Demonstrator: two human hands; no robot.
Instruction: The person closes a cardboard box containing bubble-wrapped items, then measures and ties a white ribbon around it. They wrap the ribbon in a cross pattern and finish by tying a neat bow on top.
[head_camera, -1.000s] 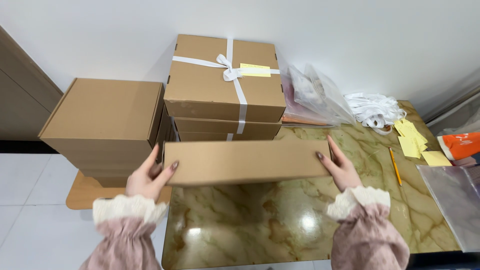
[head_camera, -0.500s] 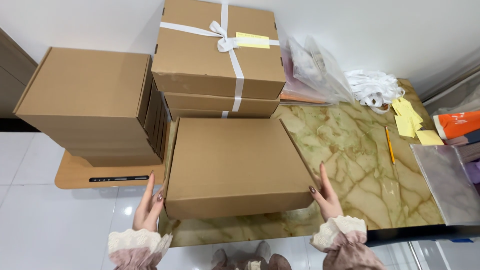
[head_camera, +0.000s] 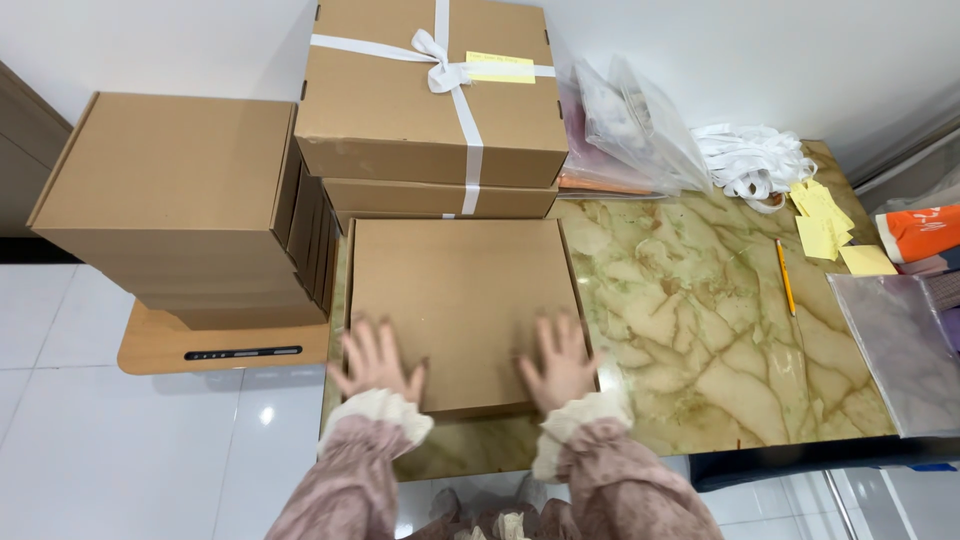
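Marble-patterned surface is seen bearing the boxes at its left side. A flat box has been laid down at the surface's front left corner, where half a second ago it was gripped by its sides and a second ago was held up on edge; the set-down is judged complete. Both hands are now spread flat on its lid near the front edge: the left hand at the left, the right hand at the right, fingers open and splayed, nothing gripped. Behind the flat box, at the back left, a ribboned box with a yellow note is stacked on another closed box. Further closed boxes are piled on a wooden stand off the left edge. All boxes are shut, so their contents cannot be told. Clear bags at the back edge hold something pinkish, not made out. White ribbon, yellow notes and a pencil lie toward the back right corner.
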